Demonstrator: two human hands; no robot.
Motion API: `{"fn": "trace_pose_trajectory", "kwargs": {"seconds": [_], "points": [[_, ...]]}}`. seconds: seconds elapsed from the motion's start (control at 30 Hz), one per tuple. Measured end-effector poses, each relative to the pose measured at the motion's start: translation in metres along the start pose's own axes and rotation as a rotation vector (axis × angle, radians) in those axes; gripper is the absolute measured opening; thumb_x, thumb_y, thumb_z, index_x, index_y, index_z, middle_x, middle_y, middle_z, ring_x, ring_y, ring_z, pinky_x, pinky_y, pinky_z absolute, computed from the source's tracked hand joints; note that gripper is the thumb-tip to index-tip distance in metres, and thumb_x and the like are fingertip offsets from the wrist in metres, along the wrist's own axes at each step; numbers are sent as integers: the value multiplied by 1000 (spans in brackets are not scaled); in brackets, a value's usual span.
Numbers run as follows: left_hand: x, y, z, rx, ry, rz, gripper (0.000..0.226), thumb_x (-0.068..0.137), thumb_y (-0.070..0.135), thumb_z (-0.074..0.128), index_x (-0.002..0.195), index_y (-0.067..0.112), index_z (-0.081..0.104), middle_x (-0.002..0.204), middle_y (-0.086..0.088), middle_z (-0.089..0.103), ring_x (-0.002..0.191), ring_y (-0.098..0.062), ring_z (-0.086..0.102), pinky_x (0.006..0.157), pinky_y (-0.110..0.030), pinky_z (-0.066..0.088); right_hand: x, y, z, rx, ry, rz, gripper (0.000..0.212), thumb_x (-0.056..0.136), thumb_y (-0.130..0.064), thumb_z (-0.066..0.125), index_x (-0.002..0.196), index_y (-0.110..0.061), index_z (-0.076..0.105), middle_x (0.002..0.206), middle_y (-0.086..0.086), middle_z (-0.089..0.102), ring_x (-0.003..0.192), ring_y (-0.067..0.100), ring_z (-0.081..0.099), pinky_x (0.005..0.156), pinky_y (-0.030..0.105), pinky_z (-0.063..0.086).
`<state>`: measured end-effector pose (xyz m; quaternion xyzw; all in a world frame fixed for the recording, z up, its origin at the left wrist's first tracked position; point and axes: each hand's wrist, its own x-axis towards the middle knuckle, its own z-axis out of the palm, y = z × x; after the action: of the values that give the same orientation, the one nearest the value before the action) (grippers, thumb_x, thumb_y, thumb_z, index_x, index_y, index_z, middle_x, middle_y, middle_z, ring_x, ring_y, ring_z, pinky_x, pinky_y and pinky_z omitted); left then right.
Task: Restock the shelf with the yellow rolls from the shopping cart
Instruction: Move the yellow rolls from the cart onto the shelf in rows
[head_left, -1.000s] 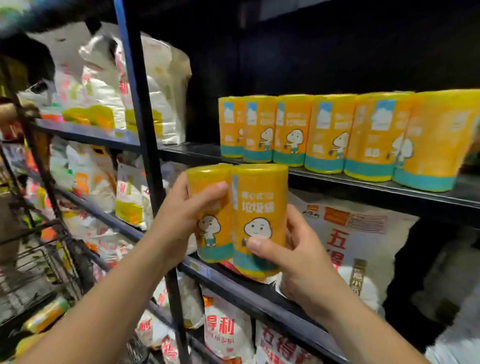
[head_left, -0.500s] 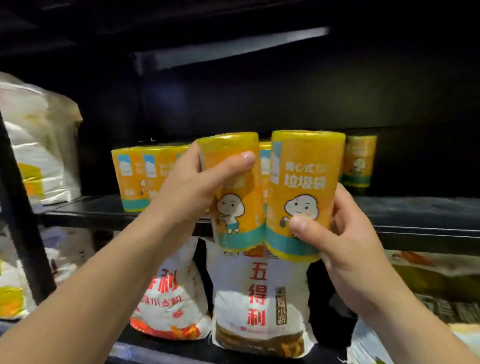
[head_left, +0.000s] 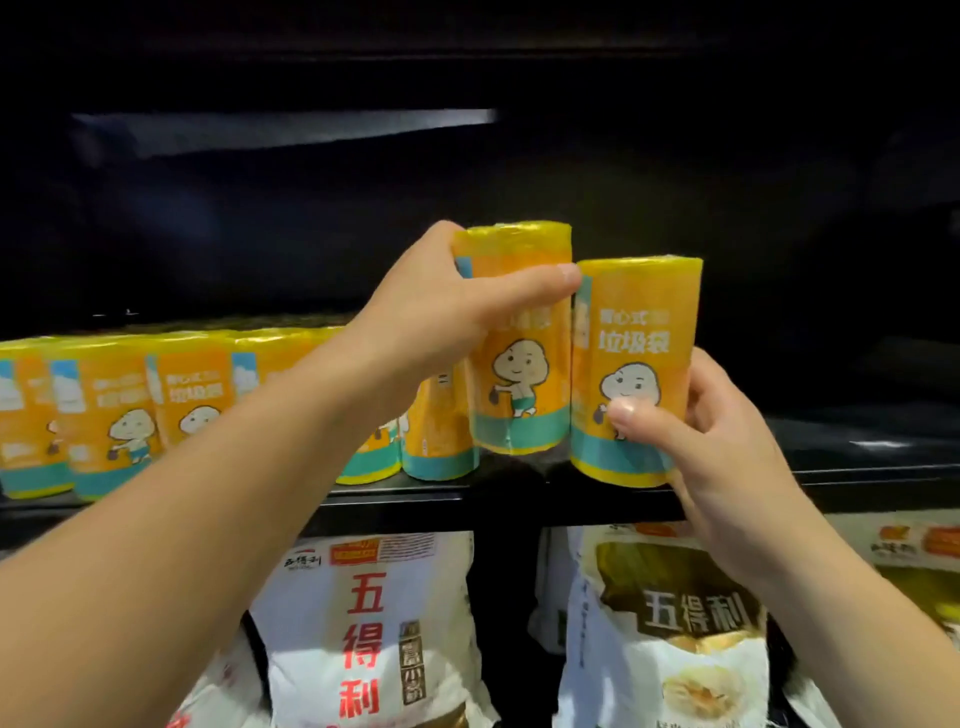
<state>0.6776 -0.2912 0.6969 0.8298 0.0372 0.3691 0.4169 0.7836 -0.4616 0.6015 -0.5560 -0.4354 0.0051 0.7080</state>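
Your left grip (head_left: 441, 312) holds the left roll (head_left: 519, 374) at the right end of the row (head_left: 119, 405) on the shelf (head_left: 857, 457); your right grip (head_left: 717, 452) holds the right roll (head_left: 636, 364) beside it. Set both upright, touching, before you release

A row of rolls (head_left: 119, 410) stands left on the shelf (head_left: 831, 467); right of it, left-hand roll (head_left: 519, 364) beside right-hand roll (head_left: 636, 332); bags (head_left: 363, 623) below.
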Motion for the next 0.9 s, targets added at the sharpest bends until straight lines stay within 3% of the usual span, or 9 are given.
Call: {"fn": "trace_pose_trajectory", "kwargs": {"seconds": [0.17, 0.37, 0.43, 0.57, 0.7, 0.77, 0.83, 0.9], "points": [[20, 8, 25, 29, -8, -9, 62, 69, 55, 80, 119, 34, 51, 101, 11, 68, 84, -6, 71, 66, -24, 57, 18, 6, -29, -58, 27, 62, 59, 67, -40, 76, 122, -33, 56, 110, -12, 72, 103, 8, 69, 79, 30, 57], [56, 12, 30, 163, -46, -110, 69, 66, 52, 83, 123, 30, 51, 110, 3, 65, 98, -17, 65, 83, -38, 56, 59, 16, -44, -109, 54, 169, 53, 75, -30, 81, 122, -30, 57, 105, -12, 74, 95, 7, 72, 80, 33, 58], [69, 13, 31, 211, -51, -154, 75, 65, 49, 84, 128, 27, 49, 113, 0, 63, 100, -19, 63, 83, -38, 55, 74, 20, -43, -139, 50, 214, 57, 72, -29, 84, 122, -28, 58, 105, -10, 74, 94, 9, 72, 82, 35, 59], [92, 11, 34, 359, -50, -233, 81, 67, 49, 85, 129, 17, 45, 110, -3, 59, 97, -21, 58, 71, -31, 50, 103, 30, -39, -216, 38, 293, 62, 67, -22, 88, 121, -26, 56, 110, -5, 71, 100, 15, 69, 90, 42, 56], [113, 0, 36, 538, -127, -304, 71, 68, 51, 83, 116, 14, 46, 87, 1, 53, 74, -15, 55, 54, -25, 44, 130, 42, -37, -307, 13, 363, 55, 66, -15, 89, 111, -24, 58, 108, -1, 70, 98, 18, 68, 91, 43, 56], [122, -8, 38, 607, -188, -309, 73, 69, 50, 83, 122, 10, 51, 90, -1, 57, 78, -16, 59, 59, -25, 49, 143, 49, -37, -331, 13, 410, 55, 64, -15, 90, 107, -24, 57, 107, 1, 69, 98, 19, 68, 92, 45, 56], [130, -16, 44, 710, -254, -306, 76, 72, 52, 81, 127, 8, 52, 100, -5, 64, 88, -20, 61, 76, -30, 54, 154, 58, -38, -344, 9, 464, 60, 60, -15, 92, 109, -21, 57, 108, 4, 69, 100, 23, 68, 93, 47, 55], [136, -21, 51, 850, -316, -292, 76, 76, 58, 75, 129, 7, 54, 108, -7, 68, 96, -22, 59, 88, -33, 50, 162, 64, -38, -369, -8, 511, 65, 57, -17, 93, 111, -18, 57, 112, 7, 68, 104, 26, 66, 95, 49, 54]]}}
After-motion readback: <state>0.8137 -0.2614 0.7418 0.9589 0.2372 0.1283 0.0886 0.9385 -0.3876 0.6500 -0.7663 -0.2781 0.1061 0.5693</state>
